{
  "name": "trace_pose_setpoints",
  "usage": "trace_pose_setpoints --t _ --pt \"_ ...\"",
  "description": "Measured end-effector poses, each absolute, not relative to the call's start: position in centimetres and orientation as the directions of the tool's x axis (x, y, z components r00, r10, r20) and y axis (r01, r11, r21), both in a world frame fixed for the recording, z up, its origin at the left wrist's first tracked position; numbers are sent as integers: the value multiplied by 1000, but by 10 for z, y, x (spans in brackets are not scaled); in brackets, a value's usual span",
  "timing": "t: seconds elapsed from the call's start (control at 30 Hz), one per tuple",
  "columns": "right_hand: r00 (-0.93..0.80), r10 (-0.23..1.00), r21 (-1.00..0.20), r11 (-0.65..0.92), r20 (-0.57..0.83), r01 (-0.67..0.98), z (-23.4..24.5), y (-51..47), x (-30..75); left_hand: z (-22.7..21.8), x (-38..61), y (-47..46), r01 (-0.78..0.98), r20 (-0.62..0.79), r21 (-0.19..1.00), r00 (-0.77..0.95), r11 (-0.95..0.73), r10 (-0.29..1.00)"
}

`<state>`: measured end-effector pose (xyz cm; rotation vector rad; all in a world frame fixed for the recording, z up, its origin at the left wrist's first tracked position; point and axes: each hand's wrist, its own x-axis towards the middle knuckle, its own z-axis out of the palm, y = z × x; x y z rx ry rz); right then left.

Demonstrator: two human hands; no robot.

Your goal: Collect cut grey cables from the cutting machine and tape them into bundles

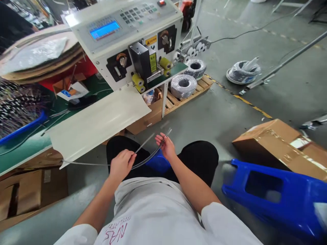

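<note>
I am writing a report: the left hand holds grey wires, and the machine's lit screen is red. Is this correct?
Not quite: in the head view, the lit screen on the machine is blue, not red. The left hand does hold grey wires.

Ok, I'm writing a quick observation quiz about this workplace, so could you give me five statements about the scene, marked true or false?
1. The left hand and right hand both hold grey wires. True.
2. The display glows red. False: the display glows blue.
3. Coils rest on a wooden pallet. True.
4. The person's shirt is black. False: the shirt is white.
5. A cardboard box lies to the right. True.
</note>
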<state>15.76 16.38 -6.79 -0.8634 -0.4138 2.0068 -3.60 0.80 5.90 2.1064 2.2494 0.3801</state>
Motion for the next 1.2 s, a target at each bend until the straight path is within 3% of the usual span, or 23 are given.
trace_pose_setpoints --t 0.17,0.33,0.7,1.0,1.1,1.2 --pt "-370 836 -615 -549 -406 -566 -67 160 161 12 17 11 936 -131 326 -93 131 987" --pt "-328 848 -613 -528 -416 -587 -70 158 164 5 25 13 923 -207 342 -108 176 972" --pt "-313 852 -652 -523 -419 -550 -76 159 162 3 21 17 978 -159 191 -56 87 986" --pt "-289 838 -568 -531 -462 -629 -77 161 163 -5 15 21 992 -92 129 22 -10 995" --pt "-283 838 -571 -529 -466 -628 -79 162 164 -1 15 24 990 -39 140 19 -14 999" --pt "-293 834 -592 -542 -468 -596 -83 162 163 19 5 30 980 108 196 17 -38 994"
